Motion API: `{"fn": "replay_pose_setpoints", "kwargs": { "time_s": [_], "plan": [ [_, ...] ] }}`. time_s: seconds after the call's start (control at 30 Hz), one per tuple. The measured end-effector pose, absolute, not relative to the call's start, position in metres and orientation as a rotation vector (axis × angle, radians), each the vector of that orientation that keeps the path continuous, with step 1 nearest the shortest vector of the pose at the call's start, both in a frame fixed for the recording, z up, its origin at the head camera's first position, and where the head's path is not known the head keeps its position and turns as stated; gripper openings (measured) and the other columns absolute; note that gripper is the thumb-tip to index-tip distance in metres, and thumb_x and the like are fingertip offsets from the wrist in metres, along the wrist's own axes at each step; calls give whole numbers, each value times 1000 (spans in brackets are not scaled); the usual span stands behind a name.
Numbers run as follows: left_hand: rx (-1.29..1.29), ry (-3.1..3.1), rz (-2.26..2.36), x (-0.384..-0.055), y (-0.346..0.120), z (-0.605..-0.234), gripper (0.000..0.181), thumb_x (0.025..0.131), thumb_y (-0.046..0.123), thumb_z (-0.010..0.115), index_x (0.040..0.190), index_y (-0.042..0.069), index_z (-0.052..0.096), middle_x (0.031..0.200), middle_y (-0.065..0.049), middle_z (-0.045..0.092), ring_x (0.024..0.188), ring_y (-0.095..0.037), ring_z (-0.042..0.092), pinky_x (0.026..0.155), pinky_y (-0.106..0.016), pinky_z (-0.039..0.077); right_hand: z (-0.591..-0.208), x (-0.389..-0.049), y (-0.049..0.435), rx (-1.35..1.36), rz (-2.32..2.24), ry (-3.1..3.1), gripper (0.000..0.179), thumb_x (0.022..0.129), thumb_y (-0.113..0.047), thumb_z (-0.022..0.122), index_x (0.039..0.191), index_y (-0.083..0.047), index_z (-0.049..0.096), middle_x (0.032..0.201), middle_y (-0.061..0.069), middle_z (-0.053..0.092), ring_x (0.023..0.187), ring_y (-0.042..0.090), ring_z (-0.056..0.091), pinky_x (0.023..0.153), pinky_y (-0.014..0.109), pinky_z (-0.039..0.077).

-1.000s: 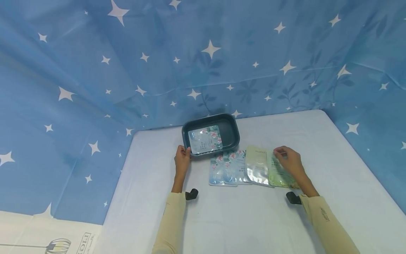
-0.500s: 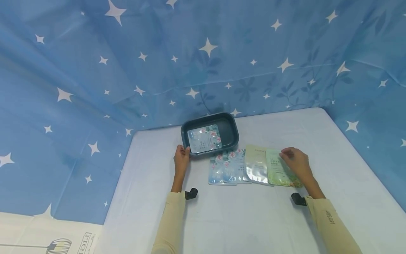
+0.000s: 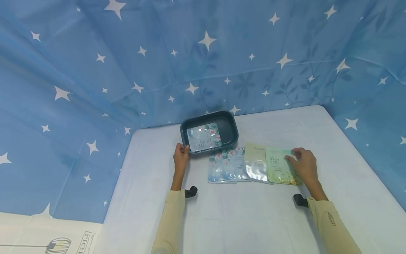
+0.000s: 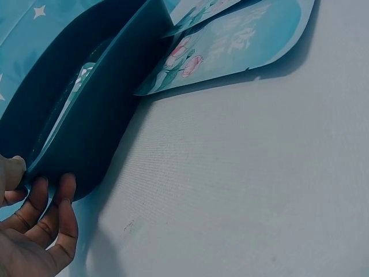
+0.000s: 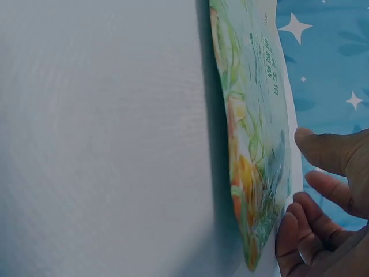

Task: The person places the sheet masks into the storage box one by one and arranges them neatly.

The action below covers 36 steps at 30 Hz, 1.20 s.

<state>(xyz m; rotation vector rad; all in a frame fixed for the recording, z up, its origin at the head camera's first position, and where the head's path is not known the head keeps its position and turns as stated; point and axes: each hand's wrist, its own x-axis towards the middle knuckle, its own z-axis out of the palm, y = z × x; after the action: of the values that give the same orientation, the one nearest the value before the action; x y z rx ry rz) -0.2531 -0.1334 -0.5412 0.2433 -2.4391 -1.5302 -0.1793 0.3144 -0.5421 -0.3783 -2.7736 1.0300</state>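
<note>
My left hand (image 3: 181, 157) grips the near-left corner of a dark teal plastic basin (image 3: 231, 140), thumb over the rim and fingers below it in the left wrist view. Inside the basin lies a blue floral sheet mask packet (image 3: 203, 138). My right hand (image 3: 305, 165) is at the right edge of a green sheet mask packet (image 3: 280, 167). In the right wrist view its thumb and loosely bent fingers are spread beside the packet (image 5: 253, 133), nothing pinched between them. Left of the green packet a cream-and-silver packet (image 3: 257, 164) overlaps it.
Two more blue floral packets (image 3: 217, 171) lie overlapping in front of the basin, left of the cream-and-silver one. A white cloth covers the table (image 3: 238, 215). Behind the table hangs a blue curtain (image 3: 152, 63) with white stars.
My right hand has moved right across the green packet to its right edge, uncovering its printed face. The left hand stays on the basin. The head view has shifted slightly.
</note>
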Motion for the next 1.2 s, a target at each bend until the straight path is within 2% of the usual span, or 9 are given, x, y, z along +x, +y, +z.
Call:
{"fn": "replay_pose_setpoints", "kwargs": {
  "time_s": [0.3, 0.5, 0.73, 1.03, 1.2],
  "plan": [
    [212, -2415, -1526, -257, -133, -537, 21, 100, 20, 57, 89, 7, 44, 70, -5, 53, 64, -14, 54, 59, -24, 43, -540, -179, 313, -518, 1024, -2822, 58, 89, -24, 71, 130, 10, 49, 117, 30, 51, 103, 42, 49, 82, 52, 43],
    [210, -2409, -1540, -259, -132, -538, 21, 100, 21, 57, 90, 8, 43, 71, -6, 55, 65, -14, 56, 60, -23, 44, -535, -181, 312, -570, 985, -2855, 62, 89, -29, 70, 132, 11, 48, 114, 30, 53, 97, 40, 51, 76, 48, 45],
    [200, -2413, -1537, -256, -132, -539, 21, 100, 22, 56, 91, 7, 44, 72, -7, 55, 66, -17, 55, 60, -26, 44, -533, -180, 309, -667, 1007, -2868, 66, 90, -34, 69, 132, 12, 47, 116, 31, 51, 99, 43, 51, 72, 47, 46],
    [219, -2430, -1524, -253, -132, -543, 20, 100, 21, 57, 92, 6, 46, 72, -6, 54, 65, -16, 54, 59, -25, 43, -539, -179, 303, -744, 990, -2858, 70, 90, -39, 68, 135, 10, 45, 120, 33, 51, 106, 47, 48, 75, 52, 44],
    [220, -2444, -1506, -252, -133, -543, 20, 100, 21, 56, 92, 6, 46, 73, -7, 55, 65, -16, 53, 59, -24, 42, -543, -180, 299, -768, 975, -2844, 75, 89, -43, 67, 137, 9, 43, 123, 35, 47, 110, 50, 44, 81, 58, 41]
  ]
}}
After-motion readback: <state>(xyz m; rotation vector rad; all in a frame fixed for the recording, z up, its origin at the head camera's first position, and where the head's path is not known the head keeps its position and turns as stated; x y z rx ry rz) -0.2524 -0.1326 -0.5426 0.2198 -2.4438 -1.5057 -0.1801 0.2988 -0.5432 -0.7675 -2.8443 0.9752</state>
